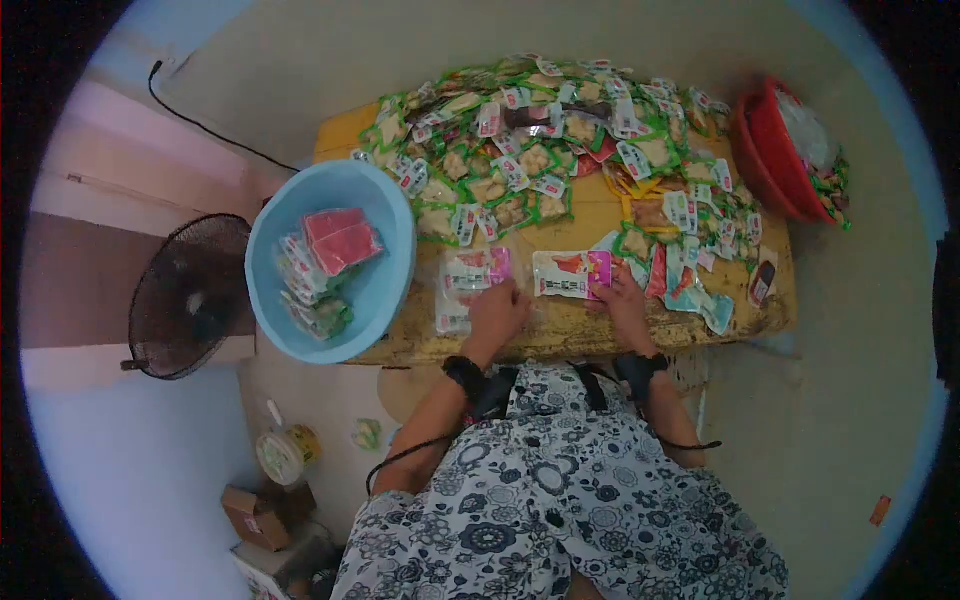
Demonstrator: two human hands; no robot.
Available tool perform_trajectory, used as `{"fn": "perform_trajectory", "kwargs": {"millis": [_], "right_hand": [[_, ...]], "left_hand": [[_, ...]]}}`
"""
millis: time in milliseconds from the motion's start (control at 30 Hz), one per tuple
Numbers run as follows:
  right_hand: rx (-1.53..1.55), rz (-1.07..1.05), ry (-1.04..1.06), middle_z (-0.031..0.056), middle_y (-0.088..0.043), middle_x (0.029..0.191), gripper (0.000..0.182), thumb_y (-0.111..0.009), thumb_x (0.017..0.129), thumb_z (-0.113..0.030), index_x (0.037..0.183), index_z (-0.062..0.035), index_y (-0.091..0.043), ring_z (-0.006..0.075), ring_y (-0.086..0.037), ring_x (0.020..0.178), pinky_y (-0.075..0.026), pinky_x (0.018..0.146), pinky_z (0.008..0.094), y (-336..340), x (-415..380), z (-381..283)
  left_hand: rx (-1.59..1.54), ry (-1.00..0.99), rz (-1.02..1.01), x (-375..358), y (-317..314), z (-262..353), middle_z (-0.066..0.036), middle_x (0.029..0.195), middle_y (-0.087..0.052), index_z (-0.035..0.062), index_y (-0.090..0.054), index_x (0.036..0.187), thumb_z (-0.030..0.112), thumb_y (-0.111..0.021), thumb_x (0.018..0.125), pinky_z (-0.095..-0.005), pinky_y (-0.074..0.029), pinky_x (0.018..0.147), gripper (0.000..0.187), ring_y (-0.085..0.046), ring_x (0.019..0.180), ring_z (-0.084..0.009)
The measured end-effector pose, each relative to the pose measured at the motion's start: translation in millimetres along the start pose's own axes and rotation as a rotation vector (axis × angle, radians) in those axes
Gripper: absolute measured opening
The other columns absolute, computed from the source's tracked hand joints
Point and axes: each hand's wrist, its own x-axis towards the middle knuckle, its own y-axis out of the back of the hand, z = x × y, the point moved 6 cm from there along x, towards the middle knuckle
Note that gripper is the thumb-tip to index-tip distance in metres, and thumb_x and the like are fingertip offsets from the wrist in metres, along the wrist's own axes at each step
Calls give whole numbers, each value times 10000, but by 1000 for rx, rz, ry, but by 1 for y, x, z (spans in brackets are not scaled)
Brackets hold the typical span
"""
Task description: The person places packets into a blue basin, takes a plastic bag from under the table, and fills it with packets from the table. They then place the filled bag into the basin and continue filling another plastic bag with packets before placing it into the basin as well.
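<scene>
My right hand (pixel 627 304) pinches the right end of a white and pink snack packet (pixel 565 275), which lies level in front of me near the table's front edge. My left hand (pixel 500 312) is closed at the right side of a clear plastic bag (pixel 452 318). A similar pink-cornered packet (pixel 470 268) shows inside that bag. Just beyond both hands spreads a big heap of small green-edged snack packets (pixel 515 175). Right of my right hand lie a pale blue packet (pixel 705 300) and a small dark-windowed packet (pixel 763 283).
A light blue basin (pixel 262 285) holding bagged packets overlaps the table's left end. At the back right a red basin (pixel 752 160) holds plastic bags and packets. The worn yellow table (pixel 590 225) stands near the wall. A black fan (pixel 190 295) is at left; a bucket (pixel 283 457) and cardboard box (pixel 255 515) sit below.
</scene>
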Motion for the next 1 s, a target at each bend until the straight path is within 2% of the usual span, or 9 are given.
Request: {"fn": "perform_trajectory", "kwargs": {"millis": [167, 267, 367, 467, 567, 667, 800, 900, 1000], "right_hand": [[-112, 44, -71, 82, -645, 1067, 266, -649, 894, -85, 1140, -15, -575, 187, -653, 961, -616, 713, 324, -8, 0, -1], [-178, -42, -165, 63, -651, 1055, 267, -662, 880, -93, 1129, -31, -589, 169, -649, 938, -600, 709, 312, -20, 0, 5], [-193, -112, -100, 40, -665, 1019, 269, -676, 868, -107, 1120, -47, -604, 143, -649, 861, -570, 705, 311, -32, 5, 19], [-150, -117, -258, 21, -670, 982, 248, -678, 867, -120, 1099, -51, -623, 133, -638, 835, -542, 720, 302, -55, 1, 25], [-302, -214, -191, 18, -671, 939, 235, -656, 885, -146, 1095, -42, -634, 127, -624, 786, -520, 688, 273, -55, 30, 75], [-148, -291, -379, 9, -665, 918, 231, -629, 902, -162, 1095, -37, -639, 122, -605, 753, -496, 655, 249, -89, 14, 72], [-398, -375, -334, -7, -637, 883, 167, -586, 931, -148, 1057, -56, -645, 97, -584, 707, -483, 606, 254, -92, 15, 72], [-555, -417, -262, -15, -621, 774, 126, -604, 913, -145, 961, -46, -664, 91, -560, 647, -462, 574, 252, -86, 14, 65], [-547, -492, -254, 0, -621, 727, 117, -598, 893, -119, 944, -36, -662, 100, -548, 595, -467, 560, 261, -81, 18, 68]], "left_hand": [[-216, 6, 49, -12, 0, -4, -149, 747, -638, 52, -586, 835, 279, -614, 845, -469, -481, 638, 229, -638, 737, -360], [-256, 17, 77, -16, 12, 7, -147, 723, -632, 52, -577, 834, 270, -610, 846, -471, -481, 629, 220, -633, 710, -364], [-251, 32, 48, -18, 21, 14, -152, 724, -633, 44, -576, 853, 302, -608, 877, -456, -487, 626, 262, -636, 701, -351], [-292, 27, 30, -19, 26, 19, -153, 726, -632, 43, -581, 868, 320, -608, 889, -451, -492, 629, 279, -637, 700, -345], [-281, -5, 40, -21, 29, 21, -156, 732, -636, 42, -586, 874, 319, -610, 886, -455, -493, 634, 278, -638, 702, -349], [-246, -43, 56, -23, 26, 18, -158, 757, -648, 40, -611, 887, 315, -613, 883, -446, -498, 643, 275, -642, 714, -350], [-331, -28, 18, -26, 39, 16, -157, 809, -663, 40, -658, 916, 305, -623, 876, -428, -509, 664, 270, -645, 734, -341], [-489, 88, 84, -28, 58, -9, -160, 866, -675, 41, -681, 917, 305, -635, 868, -424, -518, 684, 272, -653, 763, -326], [-213, -143, 435, -41, 66, -50, -162, 906, -669, 24, -649, 977, 252, -619, 867, -482, -508, 707, 255, -641, 800, -356]]}}
